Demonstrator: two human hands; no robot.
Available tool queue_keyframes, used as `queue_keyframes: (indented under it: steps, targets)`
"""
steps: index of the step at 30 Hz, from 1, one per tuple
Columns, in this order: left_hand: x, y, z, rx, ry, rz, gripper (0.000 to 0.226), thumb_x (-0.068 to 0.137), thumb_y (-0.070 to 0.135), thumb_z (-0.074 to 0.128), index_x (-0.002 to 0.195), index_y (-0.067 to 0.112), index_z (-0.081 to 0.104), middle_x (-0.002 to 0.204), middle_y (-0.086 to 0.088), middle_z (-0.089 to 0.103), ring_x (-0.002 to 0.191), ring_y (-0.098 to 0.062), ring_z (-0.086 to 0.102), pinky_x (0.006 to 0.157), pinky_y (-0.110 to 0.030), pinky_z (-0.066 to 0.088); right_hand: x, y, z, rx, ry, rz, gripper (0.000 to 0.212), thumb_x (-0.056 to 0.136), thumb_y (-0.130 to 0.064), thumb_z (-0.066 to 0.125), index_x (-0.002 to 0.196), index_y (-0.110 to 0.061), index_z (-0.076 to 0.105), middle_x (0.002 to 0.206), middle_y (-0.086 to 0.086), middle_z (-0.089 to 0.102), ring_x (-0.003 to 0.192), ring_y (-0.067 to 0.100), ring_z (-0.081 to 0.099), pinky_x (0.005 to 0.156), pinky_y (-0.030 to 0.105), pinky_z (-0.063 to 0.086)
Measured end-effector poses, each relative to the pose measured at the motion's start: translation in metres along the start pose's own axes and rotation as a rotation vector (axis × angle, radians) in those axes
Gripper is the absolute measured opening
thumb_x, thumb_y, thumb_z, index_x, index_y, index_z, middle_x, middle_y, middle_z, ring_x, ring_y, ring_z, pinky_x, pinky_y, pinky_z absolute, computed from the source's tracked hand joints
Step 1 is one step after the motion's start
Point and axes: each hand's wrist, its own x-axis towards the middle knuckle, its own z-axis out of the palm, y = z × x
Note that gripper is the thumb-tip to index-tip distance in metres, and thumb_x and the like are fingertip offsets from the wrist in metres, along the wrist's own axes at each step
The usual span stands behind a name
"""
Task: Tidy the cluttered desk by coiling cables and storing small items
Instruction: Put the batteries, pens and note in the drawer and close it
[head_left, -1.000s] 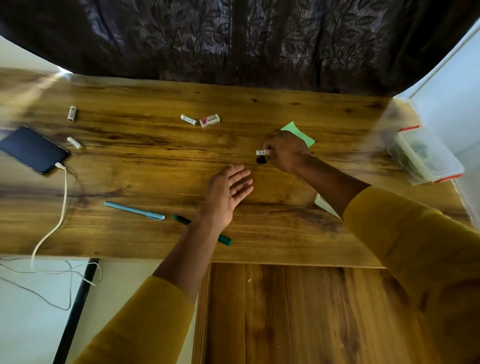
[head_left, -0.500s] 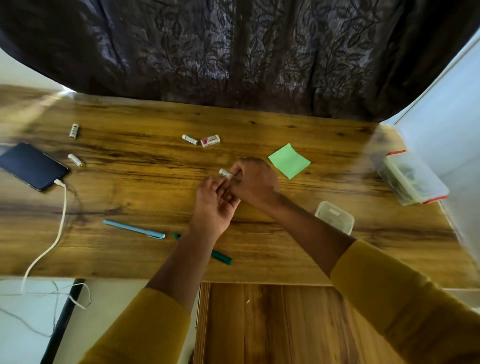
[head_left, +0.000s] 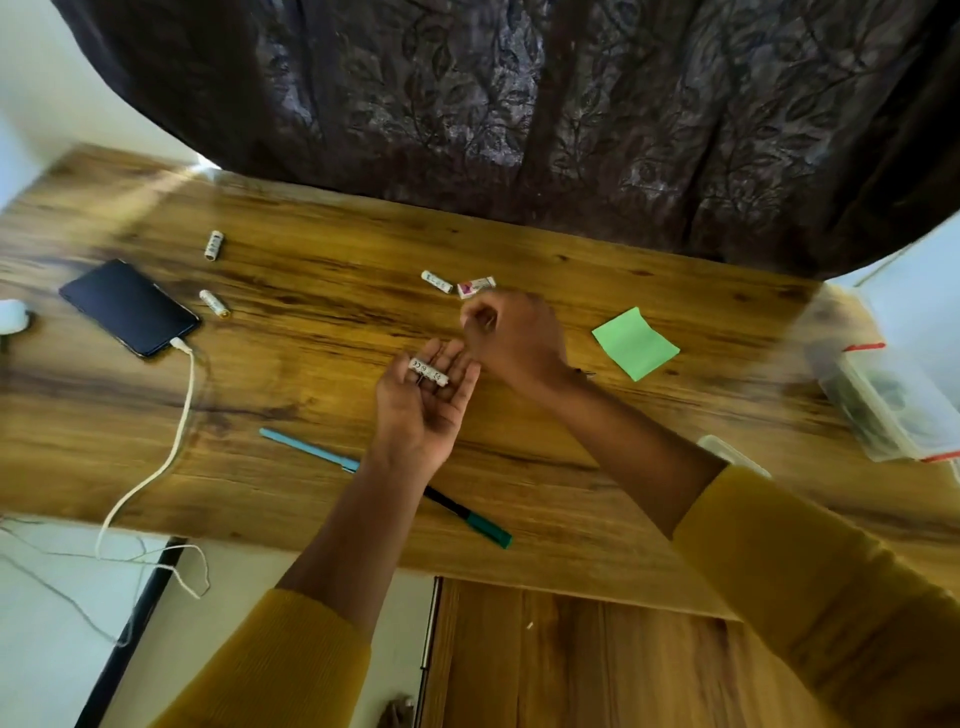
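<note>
My left hand is palm up over the middle of the wooden desk, and a white battery lies across its fingers. My right hand hovers just behind it with fingers curled, and I see nothing in it. Right behind that hand lie another white battery and a small white-and-pink eraser. Two more batteries lie at the far left. A black phone has a white cable plugged in that trails off the front edge.
A light blue pen and a dark green pen lie near the front edge. A green sticky note sits to the right. A clear red-clipped container stands at the far right, and my right arm partly hides a small clear box.
My right hand carried the battery from beside the sticky note to my left hand, set it on the fingers, and has drawn back toward the eraser. My left hand turned palm up.
</note>
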Motion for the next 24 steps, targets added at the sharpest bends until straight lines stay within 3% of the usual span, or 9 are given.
queue_keyframes:
  steps: [5, 10, 14, 17, 21, 24]
  targets:
    - [0.008, 0.027, -0.021, -0.047, -0.017, 0.016, 0.047, 0.112, 0.037, 0.036, 0.132, 0.001, 0.059, 0.126, -0.022, 0.071, 0.118, -0.038, 0.069, 0.111, -0.048, 0.05, 0.054, -0.004, 0.033, -0.152, -0.041, -0.045, 0.02, 0.092, -0.027, 0.065, 0.109, -0.028, 0.076, 0.11, -0.007, 0.076, 0.107, 0.019, 0.068, 0.082, 0.034, 0.057]
    - [0.017, 0.055, -0.033, -0.025, -0.005, 0.019, 0.047, 0.112, 0.036, 0.038, 0.137, 0.0, 0.056, 0.127, -0.022, 0.07, 0.116, -0.038, 0.07, 0.109, -0.049, 0.051, 0.089, -0.011, 0.059, -0.275, -0.106, -0.027, 0.021, 0.094, -0.023, 0.065, 0.113, -0.029, 0.074, 0.12, -0.003, 0.072, 0.124, 0.026, 0.056, 0.089, 0.034, 0.05]
    - [0.023, 0.073, -0.039, -0.033, -0.002, 0.022, 0.046, 0.112, 0.036, 0.038, 0.139, 0.002, 0.056, 0.127, -0.022, 0.071, 0.117, -0.038, 0.07, 0.109, -0.049, 0.051, 0.105, -0.01, 0.071, -0.482, -0.144, -0.004, 0.017, 0.095, -0.023, 0.065, 0.112, -0.025, 0.071, 0.117, 0.004, 0.07, 0.123, 0.031, 0.054, 0.079, 0.032, 0.042]
    - [0.022, 0.08, -0.043, -0.04, -0.014, 0.03, 0.046, 0.112, 0.035, 0.039, 0.14, 0.002, 0.055, 0.128, -0.022, 0.071, 0.119, -0.038, 0.069, 0.111, -0.049, 0.049, 0.112, -0.005, 0.079, -0.553, -0.153, -0.004, 0.018, 0.096, -0.025, 0.066, 0.114, -0.024, 0.069, 0.114, 0.006, 0.071, 0.122, 0.032, 0.054, 0.083, 0.035, 0.048]
    - [0.023, 0.084, -0.048, -0.061, -0.01, 0.028, 0.046, 0.111, 0.036, 0.041, 0.138, 0.002, 0.057, 0.125, -0.021, 0.072, 0.117, -0.038, 0.07, 0.111, -0.049, 0.05, 0.111, -0.005, 0.085, -0.523, -0.115, 0.015, 0.019, 0.095, -0.024, 0.067, 0.114, -0.025, 0.069, 0.113, 0.006, 0.071, 0.122, 0.031, 0.054, 0.084, 0.036, 0.05]
    - [0.022, 0.088, -0.051, -0.087, -0.001, 0.03, 0.045, 0.111, 0.035, 0.042, 0.135, 0.001, 0.058, 0.124, -0.021, 0.072, 0.118, -0.038, 0.069, 0.112, -0.05, 0.049, 0.102, -0.018, 0.087, -0.369, -0.1, 0.027, 0.01, 0.091, -0.025, 0.07, 0.101, -0.027, 0.071, 0.107, 0.0, 0.071, 0.116, 0.026, 0.057, 0.08, 0.034, 0.048]
